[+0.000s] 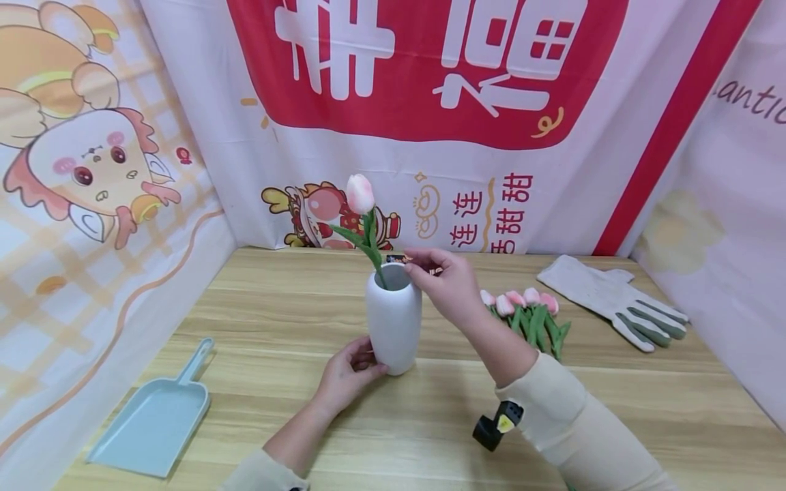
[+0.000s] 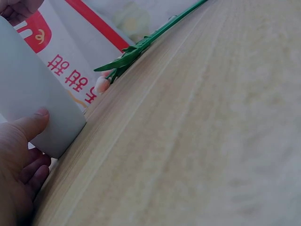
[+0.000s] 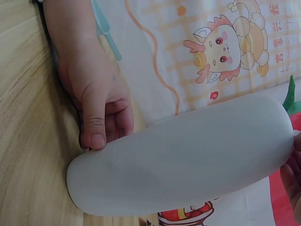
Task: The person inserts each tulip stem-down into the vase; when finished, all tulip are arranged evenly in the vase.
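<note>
A white vase (image 1: pixel 395 327) stands on the wooden table, holding one pink-and-white artificial tulip (image 1: pixel 360 194) that leans to the left. Low on the vase's left side, my left hand (image 1: pixel 345 376) grips it, thumb in front and fingers behind. Up at the rim, my right hand (image 1: pixel 451 285) pinches the edge between thumb and curled fingers. The left wrist view shows the left thumb pressed on the vase (image 2: pixel 28 80) near its base. In the right wrist view the right fingers (image 3: pixel 290 181) appear at the vase's top end.
A bunch of several pink tulips (image 1: pixel 533 317) lies to the right, partly behind the right forearm. Farther right are grey-and-white work gloves (image 1: pixel 614 300). A light blue dustpan (image 1: pixel 150 423) lies at the left. Printed cloth (image 1: pixel 393 123) hangs behind and along the sides.
</note>
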